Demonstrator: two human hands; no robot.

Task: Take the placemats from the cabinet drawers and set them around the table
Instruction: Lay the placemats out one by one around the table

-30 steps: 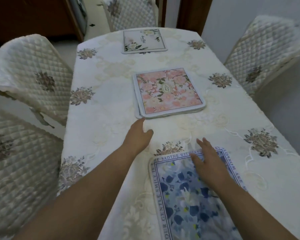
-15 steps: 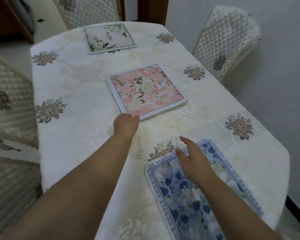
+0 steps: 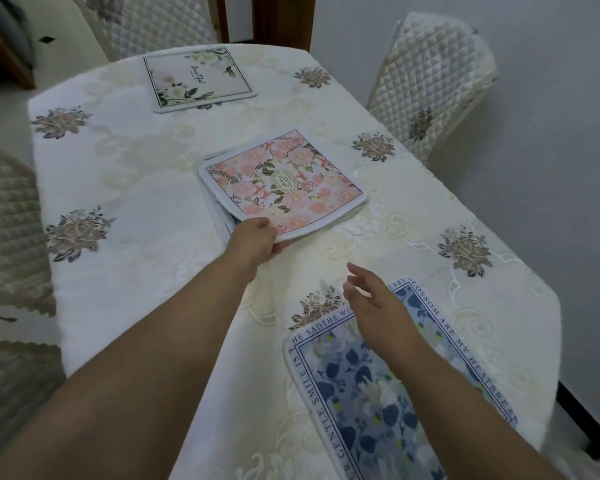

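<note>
The left hand (image 3: 253, 242) pinches the near corner of the square pink placemat (image 3: 284, 181), a flower-printed one with a pale bound edge. The thumb is on top and the fingers seem to go under the edge. This mat is the top one of a small stack (image 3: 219, 211) in the middle of the tabletop (image 3: 136, 168), and the edges of other mats show below it on the left side. The held corner stands a little above the rest.

I judge the pink placemat to be thin, light and somewhat flexible, so one hand at a corner is enough to lift it. It will probably hang down on the far side. A hold further along the near edge, or a second hand, would keep it flat. The mat below could slide along with it, because the layers lie close together.

The right hand (image 3: 371, 301) is spread and relaxed and holds nothing. It hovers over the far left corner of the rectangular blue placemat (image 3: 378, 393), which has a leaf print and a lettered border and lies flat at the near end of the table. A white placemat (image 3: 198, 77) with green leaves lies at the far end. The cream embroidered tablecloth (image 3: 94, 188) looks soft and may wrinkle under sliding mats. Chairs in quilted covers (image 3: 430, 81) stand around.
</note>
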